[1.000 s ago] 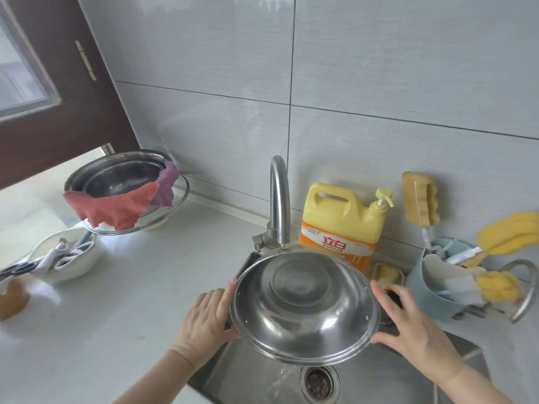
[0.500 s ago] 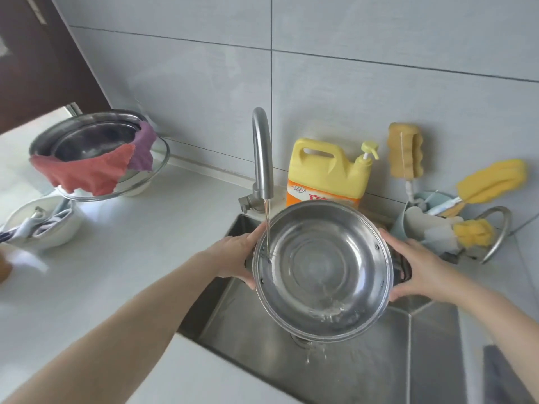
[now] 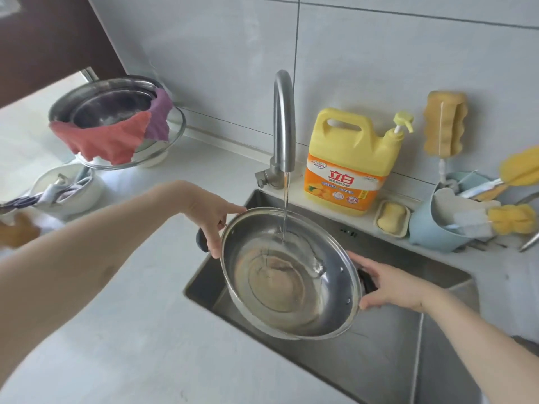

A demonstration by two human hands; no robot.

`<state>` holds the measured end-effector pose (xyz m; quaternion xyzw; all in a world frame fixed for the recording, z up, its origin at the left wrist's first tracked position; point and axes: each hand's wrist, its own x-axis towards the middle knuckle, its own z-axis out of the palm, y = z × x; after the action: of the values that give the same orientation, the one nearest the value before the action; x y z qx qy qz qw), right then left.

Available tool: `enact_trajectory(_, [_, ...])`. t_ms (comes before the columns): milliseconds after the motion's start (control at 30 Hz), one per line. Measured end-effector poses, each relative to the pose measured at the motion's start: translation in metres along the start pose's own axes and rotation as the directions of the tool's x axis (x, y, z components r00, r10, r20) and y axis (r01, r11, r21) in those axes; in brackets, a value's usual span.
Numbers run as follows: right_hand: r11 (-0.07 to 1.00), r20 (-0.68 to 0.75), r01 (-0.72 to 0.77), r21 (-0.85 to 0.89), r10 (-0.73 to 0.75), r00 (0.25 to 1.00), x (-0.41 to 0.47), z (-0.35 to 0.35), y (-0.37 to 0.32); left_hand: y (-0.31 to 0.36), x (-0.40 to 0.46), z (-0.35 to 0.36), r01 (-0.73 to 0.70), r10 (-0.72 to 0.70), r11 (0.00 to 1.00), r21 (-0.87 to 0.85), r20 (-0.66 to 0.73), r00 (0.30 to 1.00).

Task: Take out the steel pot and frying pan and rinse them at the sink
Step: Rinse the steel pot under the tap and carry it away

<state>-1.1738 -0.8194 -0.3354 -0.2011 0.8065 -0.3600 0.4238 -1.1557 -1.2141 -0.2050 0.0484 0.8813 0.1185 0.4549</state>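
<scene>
A shiny steel pot (image 3: pixel 288 275) with dark side handles hangs over the sink (image 3: pixel 379 354), tilted toward me. My left hand (image 3: pixel 211 215) grips its left handle and my right hand (image 3: pixel 385 284) grips its right handle. A thin stream of water falls from the curved steel faucet (image 3: pixel 283 123) into the pot, near its far inner wall. Water pools in the pot's bottom. No frying pan shows clearly in this view.
Behind the sink stand a yellow detergent jug (image 3: pixel 350 161), a soap dish (image 3: pixel 392 218) and a blue caddy (image 3: pixel 437 225) of sponges and brushes. On the counter at left are steel bowls draped with red and purple cloths (image 3: pixel 113 141) and a white bowl (image 3: pixel 62 188).
The pot has turned from tipped away to mouth-up under the running faucet and shifted slightly right. The water stream now lands deeper inside it.
</scene>
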Motion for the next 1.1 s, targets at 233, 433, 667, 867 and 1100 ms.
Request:
enact_trajectory(233, [0.990, -0.403, 0.124, 0.060, -0.090, 0.911, 0.016, 0.051, -0.008, -0.012, -0.023, 0.010, 0.035, 0.046, 0.979, 0.202, -0.380, 0.924])
enact_trajectory(433, [0.946, -0.472, 0.161, -0.281, -0.282, 0.836, -0.004, -0.010, -0.041, -0.040, 0.017, 0.053, 0.032, 0.078, 0.987, 0.157, -0.646, 0.760])
enact_trajectory(667, [0.831, -0.219, -0.089, -0.549, -0.040, 0.975, -0.049, -0.096, -0.095, -0.012, 0.049, 0.077, -0.281, 0.169, 0.917, -0.283, -0.364, 0.916])
enact_trajectory(867, [0.961, -0.030, 0.044, -0.275, -0.054, 0.998, -0.049, -0.069, -0.052, -0.007, 0.026, 0.051, -0.282, 0.247, 0.918, -0.280, -0.155, 0.957])
enact_trajectory(1100, [0.984, -0.415, 0.156, -0.080, -0.175, 0.893, -0.005, 0.022, 0.002, -0.008, 0.007, 0.046, -0.026, 0.124, 0.979, 0.203, -0.489, 0.863])
